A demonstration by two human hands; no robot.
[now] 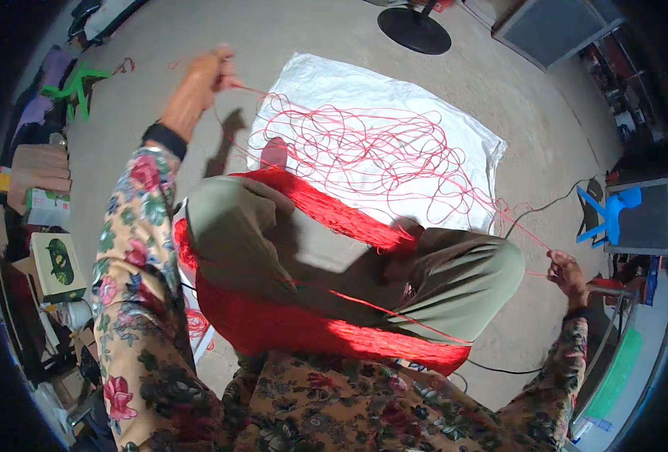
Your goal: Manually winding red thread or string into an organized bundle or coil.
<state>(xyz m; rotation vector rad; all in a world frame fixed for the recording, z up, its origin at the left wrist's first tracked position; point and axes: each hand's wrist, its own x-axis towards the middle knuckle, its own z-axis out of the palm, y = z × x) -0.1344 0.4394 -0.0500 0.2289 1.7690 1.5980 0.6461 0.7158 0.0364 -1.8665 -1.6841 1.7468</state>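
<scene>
Grey concrete floor (160, 45) carries a white plastic sheet (394, 113) strewn with loose loops of red thread (364, 151). Across the person's knees hangs a thick red thread hank (304, 328). Left hand (212, 71), raised far out, pinches a strand; right hand (567, 273), low beside the knee, has fingers closed on another.

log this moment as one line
left hand: raised, pinching red thread | right hand: out to side, holding thread | loose tangle on white sheet | red skein around knees
</scene>
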